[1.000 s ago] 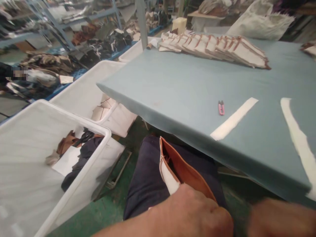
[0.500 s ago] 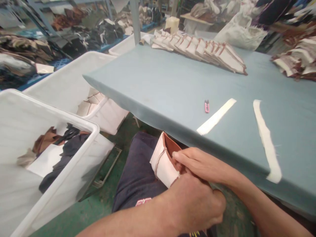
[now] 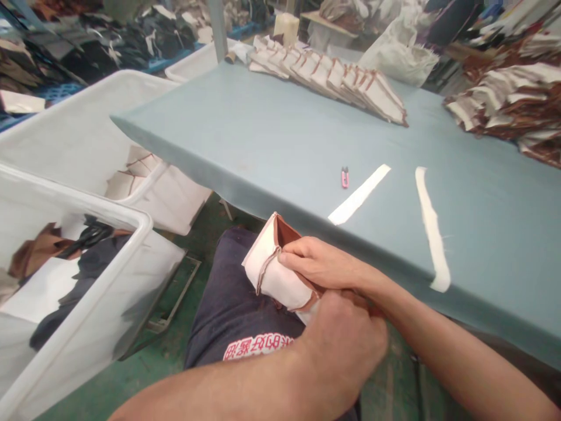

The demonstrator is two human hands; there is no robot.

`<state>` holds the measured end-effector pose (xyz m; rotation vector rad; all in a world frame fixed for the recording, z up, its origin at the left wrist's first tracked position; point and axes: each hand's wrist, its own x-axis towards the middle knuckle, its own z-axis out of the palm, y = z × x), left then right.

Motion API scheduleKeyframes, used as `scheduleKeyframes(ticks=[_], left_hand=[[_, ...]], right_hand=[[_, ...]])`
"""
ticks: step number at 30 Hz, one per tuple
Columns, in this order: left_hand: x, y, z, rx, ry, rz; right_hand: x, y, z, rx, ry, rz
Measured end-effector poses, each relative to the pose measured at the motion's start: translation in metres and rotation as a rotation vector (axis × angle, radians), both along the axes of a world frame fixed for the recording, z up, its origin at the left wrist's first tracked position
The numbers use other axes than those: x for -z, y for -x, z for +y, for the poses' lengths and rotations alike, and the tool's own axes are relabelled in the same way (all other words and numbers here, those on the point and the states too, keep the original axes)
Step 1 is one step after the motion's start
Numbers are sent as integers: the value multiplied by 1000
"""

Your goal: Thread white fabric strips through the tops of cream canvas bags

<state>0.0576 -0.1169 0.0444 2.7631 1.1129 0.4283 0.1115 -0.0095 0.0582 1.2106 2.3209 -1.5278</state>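
A boxy sewn pouch (image 3: 278, 283), white outside with a brown inside and raised seams, is held over my lap beside the table's front edge. My right hand (image 3: 322, 263) reaches across its open mouth, fingers closed on the rim near the middle seam. Closer to me, my left hand (image 3: 346, 345) is a fist at the pouch's near end. Its fingertips are mostly hidden, but it appears to grip the near edge.
On the blue-green table (image 3: 219, 134) lie pink thread snips (image 3: 345, 177), a white strip (image 3: 359, 195) and a second white strip (image 3: 432, 228). A row of similar sewn pieces (image 3: 328, 73) stands at the back. A white bin (image 3: 149, 216) with scraps is at left.
The right hand's fingers have moved from inside the pouch's mouth to its rim by the seam. The pouch has turned slightly and shows more white side. The view has shifted right.
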Motion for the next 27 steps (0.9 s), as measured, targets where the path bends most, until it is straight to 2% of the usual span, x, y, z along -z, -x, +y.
scheduleKeyframes(ticks=[3, 5, 6, 7, 8, 9, 10, 11, 12, 14, 17, 19, 21, 27], left_hand=[[0, 3, -10, 96, -88, -230], [-4, 24, -14, 184, -117, -491], [-8, 40, -13, 180, -71, -584], [-14, 59, -9, 110, -14, -670], [-21, 79, -2, -25, 96, -701], [-28, 98, 8, -118, 138, -737], [-34, 115, 20, -235, 174, -735], [-39, 128, 33, -281, 180, -718], [-42, 138, 47, -261, 225, -687], [-41, 147, 74, -115, 338, -624], [-31, 144, 101, 111, 460, -614], [-27, 140, 107, 188, 545, -612], [-28, 138, 105, 200, 574, -571], [-49, 140, 92, 221, 484, -350]], right_hand=[[-9, -5, 3, -42, 33, 38], [-15, -9, 5, -54, 33, 58], [-18, -11, 6, -68, 29, 77], [-20, -12, 8, -93, 22, 101], [-23, -13, 9, -126, 5, 133], [-26, -14, 10, -161, -19, 171], [-29, -14, 11, -194, -44, 205], [-33, -15, 12, -218, -67, 227], [-36, -15, 12, -232, -91, 234], [-44, -16, 10, -244, -130, 216], [-54, -21, 4, -245, -210, 170], [-59, -27, -2, -217, -280, 151], [-59, -33, -8, -175, -334, 149], [-47, -41, -17, -40, -433, 259]])
